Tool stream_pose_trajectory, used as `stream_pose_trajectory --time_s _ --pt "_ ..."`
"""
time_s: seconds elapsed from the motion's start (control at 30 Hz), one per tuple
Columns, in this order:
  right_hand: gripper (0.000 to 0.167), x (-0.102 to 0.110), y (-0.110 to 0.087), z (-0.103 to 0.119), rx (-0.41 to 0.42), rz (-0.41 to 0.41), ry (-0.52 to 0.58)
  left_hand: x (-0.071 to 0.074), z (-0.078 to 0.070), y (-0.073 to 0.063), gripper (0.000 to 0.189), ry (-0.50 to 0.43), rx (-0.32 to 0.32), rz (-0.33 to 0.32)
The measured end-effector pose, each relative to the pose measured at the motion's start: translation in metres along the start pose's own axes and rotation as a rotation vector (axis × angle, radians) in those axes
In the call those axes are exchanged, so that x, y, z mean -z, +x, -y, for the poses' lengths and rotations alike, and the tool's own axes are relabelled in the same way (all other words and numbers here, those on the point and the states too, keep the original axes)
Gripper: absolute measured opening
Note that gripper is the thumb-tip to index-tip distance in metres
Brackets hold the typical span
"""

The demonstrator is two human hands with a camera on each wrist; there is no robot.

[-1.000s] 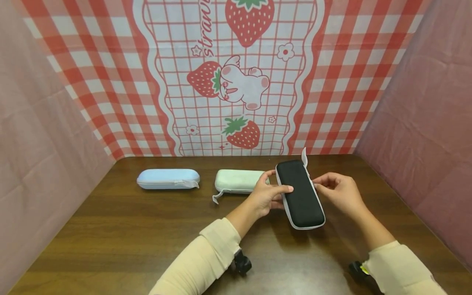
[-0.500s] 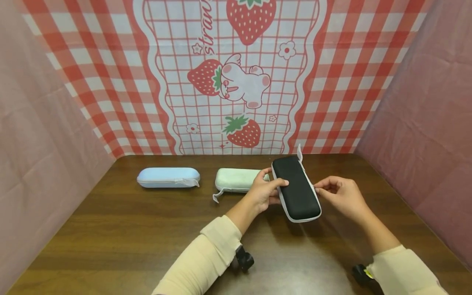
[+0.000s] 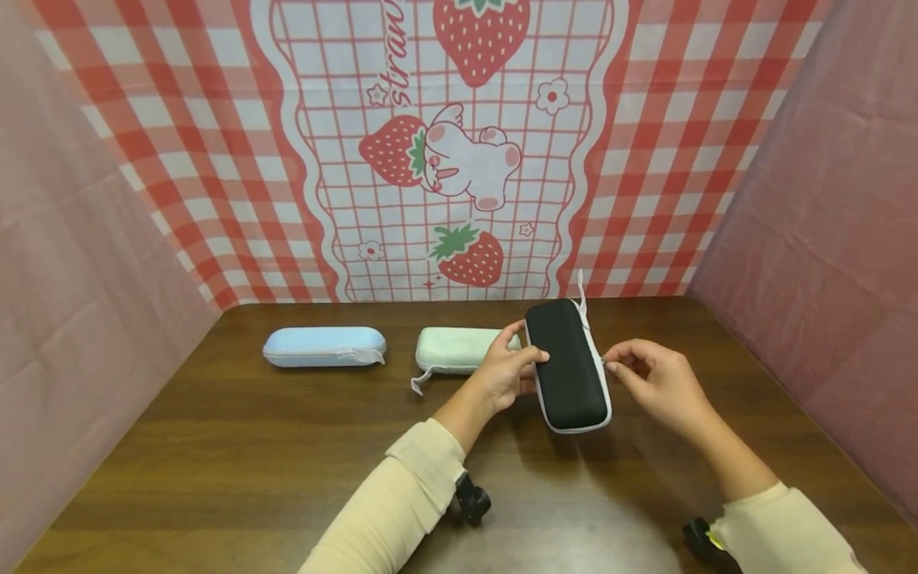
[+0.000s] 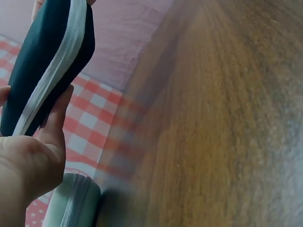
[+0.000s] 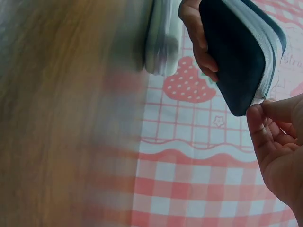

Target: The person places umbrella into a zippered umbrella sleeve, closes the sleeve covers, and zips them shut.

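Note:
A black zippered case (image 3: 566, 367) with white zipper trim is raised over the table and tilted. My left hand (image 3: 502, 371) grips its left side, thumb on the front face and fingers behind. At the right edge, my right hand (image 3: 663, 387) pinches the zipper pull between thumb and forefinger; the fingertips mostly hide it. In the right wrist view, that pinch (image 5: 258, 108) sits at a corner of the case (image 5: 234, 56). A white ribbon (image 3: 582, 299) sticks up from the case's upper right. The zipper band (image 4: 54, 66) shows along the side in the left wrist view.
A pale green case (image 3: 459, 349) lies behind my left hand, its ribbon (image 3: 421, 381) hanging forward. Further left lies a light blue case (image 3: 324, 346). Both rest on the brown wooden table (image 3: 237, 462). A strawberry-print cloth (image 3: 459, 159) hangs behind, with pink cloth at both sides.
The black case has shifted a little left and up with my left hand and turned slightly more upright. My right hand keeps its pinch at the edge.

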State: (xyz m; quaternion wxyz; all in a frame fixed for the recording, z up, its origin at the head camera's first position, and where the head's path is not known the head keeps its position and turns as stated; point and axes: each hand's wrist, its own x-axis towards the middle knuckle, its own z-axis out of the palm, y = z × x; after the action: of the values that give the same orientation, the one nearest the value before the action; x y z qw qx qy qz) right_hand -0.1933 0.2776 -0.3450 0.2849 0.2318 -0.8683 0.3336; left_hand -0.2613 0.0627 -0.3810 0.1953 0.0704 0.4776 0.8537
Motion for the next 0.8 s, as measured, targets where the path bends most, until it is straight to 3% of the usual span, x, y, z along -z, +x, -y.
stream_pose_trajectory --time_s 0.13,0.27,0.8 --pt "0.023 -0.001 0.0 0.006 0.09 -0.033 -0.022 0.003 -0.005 0.001 0.074 -0.016 -0.039 0.025" --pt "0.026 -0.002 -0.003 0.012 0.131 -0.026 -0.024 0.007 -0.01 0.002 0.073 -0.038 -0.077 -0.001" --pt "0.025 -0.003 -0.008 0.015 0.109 -0.034 -0.006 0.007 -0.011 0.007 0.068 -0.14 -0.115 -0.15"
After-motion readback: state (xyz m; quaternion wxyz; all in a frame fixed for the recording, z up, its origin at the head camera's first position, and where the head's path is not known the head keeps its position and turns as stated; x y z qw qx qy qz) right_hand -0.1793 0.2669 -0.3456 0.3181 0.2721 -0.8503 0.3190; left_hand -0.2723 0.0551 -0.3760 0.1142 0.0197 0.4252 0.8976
